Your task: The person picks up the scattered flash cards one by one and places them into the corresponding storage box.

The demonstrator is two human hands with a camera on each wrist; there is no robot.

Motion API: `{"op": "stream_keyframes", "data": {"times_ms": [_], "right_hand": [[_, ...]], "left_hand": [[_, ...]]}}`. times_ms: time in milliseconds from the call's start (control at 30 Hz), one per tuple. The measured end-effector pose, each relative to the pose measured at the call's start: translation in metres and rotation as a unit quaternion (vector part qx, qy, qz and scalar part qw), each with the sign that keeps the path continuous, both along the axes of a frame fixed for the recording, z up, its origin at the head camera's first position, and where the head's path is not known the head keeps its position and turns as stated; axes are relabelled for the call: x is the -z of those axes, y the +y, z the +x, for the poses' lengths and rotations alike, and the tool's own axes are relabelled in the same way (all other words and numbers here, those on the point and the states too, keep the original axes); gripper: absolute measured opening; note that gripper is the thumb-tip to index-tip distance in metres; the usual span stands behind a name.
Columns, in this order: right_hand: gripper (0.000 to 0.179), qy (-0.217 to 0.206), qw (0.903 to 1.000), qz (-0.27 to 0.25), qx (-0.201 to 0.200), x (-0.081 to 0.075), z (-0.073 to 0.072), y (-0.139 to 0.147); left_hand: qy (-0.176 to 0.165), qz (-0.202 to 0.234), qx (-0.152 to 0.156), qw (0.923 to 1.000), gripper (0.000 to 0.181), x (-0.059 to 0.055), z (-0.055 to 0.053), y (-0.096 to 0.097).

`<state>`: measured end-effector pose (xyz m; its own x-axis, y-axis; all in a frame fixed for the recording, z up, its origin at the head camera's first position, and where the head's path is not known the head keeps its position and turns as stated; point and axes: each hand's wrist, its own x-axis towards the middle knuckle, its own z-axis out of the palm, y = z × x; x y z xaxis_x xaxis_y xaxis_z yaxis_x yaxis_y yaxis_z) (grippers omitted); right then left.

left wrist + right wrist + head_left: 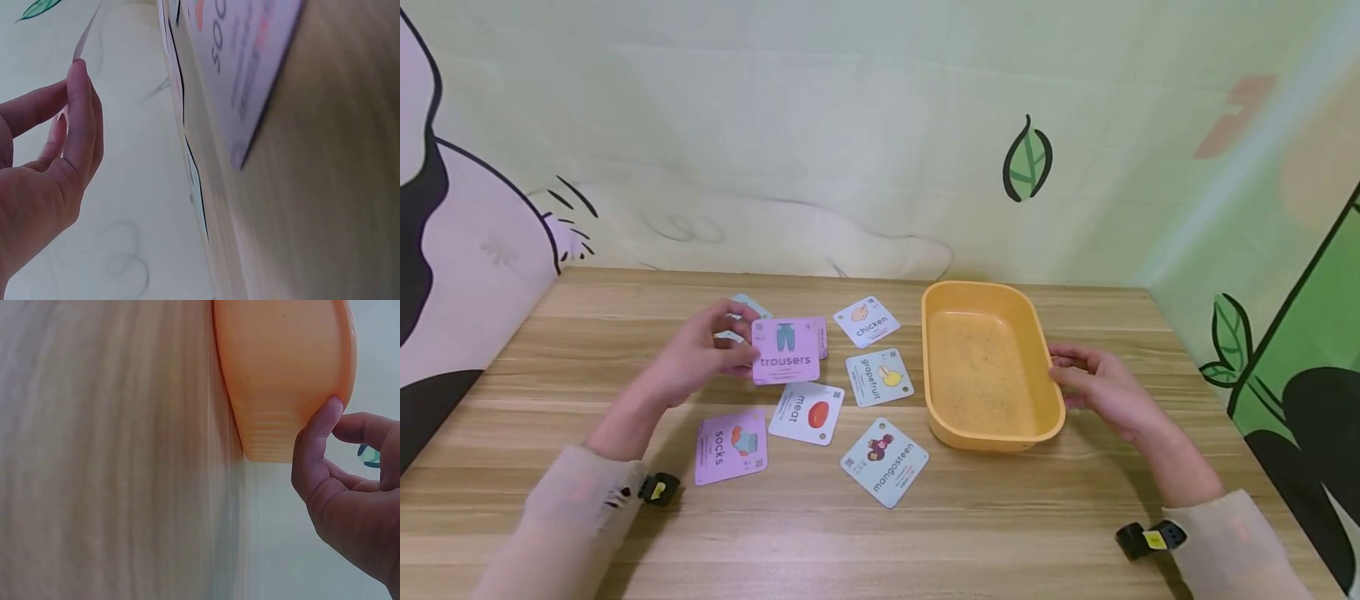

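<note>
Between the thumb and fingers of my left hand (703, 350) is the purple trousers card (786, 351), held up facing the head camera. Part of another purple card (822, 337) shows behind it. A blue-edged card (751, 305) lies partly hidden behind this hand. Below are the meat card (807, 412) and the purple socks card (731, 447). On the right, my right hand (1097, 387) holds the outer rim of a yellow plastic tub (991, 437); its thumb and forefinger meet at the rim in the right wrist view.
Left of the tub lie the chicken card (867, 322), grapefruit card (880, 377) and mangosteen card (884, 462), face up on the wooden table (1000, 525). A printed cloth wall (820, 150) stands behind the table's far edge.
</note>
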<state>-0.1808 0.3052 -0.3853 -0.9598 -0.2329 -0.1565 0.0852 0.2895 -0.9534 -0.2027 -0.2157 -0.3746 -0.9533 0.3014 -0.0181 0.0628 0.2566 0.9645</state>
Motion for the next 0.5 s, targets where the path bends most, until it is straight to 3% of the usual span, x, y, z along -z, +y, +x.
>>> {"op": "stream_keyframes", "data": {"times_ms": [500], "right_hand": [[0.055,0.004,1.0,0.0,-0.003,0.001,0.0,0.002]], "left_hand": [[-0.004,0.024,0.002,0.9997,0.046,0.002,0.006,0.029]]}}
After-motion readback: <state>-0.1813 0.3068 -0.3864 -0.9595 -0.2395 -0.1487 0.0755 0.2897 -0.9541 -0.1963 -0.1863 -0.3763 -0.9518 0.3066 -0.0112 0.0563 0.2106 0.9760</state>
